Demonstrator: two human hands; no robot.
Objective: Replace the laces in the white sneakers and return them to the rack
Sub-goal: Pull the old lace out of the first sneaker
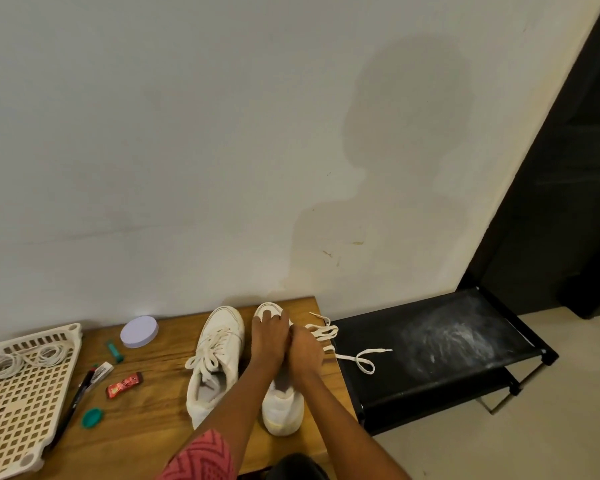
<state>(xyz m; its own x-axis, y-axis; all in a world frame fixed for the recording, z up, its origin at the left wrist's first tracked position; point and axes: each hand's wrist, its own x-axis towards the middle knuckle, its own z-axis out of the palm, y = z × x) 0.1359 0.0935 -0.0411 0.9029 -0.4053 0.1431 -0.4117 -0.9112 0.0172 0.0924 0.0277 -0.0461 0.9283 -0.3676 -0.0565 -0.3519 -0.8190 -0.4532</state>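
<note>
No text, brand, number or sign can be read anywhere in this view. The small white tube [102,370], lying on the counter [160,403] just right of the cream basket [25,393], carries dark print, but it is too small and blurred to make out. The red wrapper [123,385], right of that tube, shows pale markings that stay equally illegible. The white sneakers [215,362] show no legible logo.
</note>
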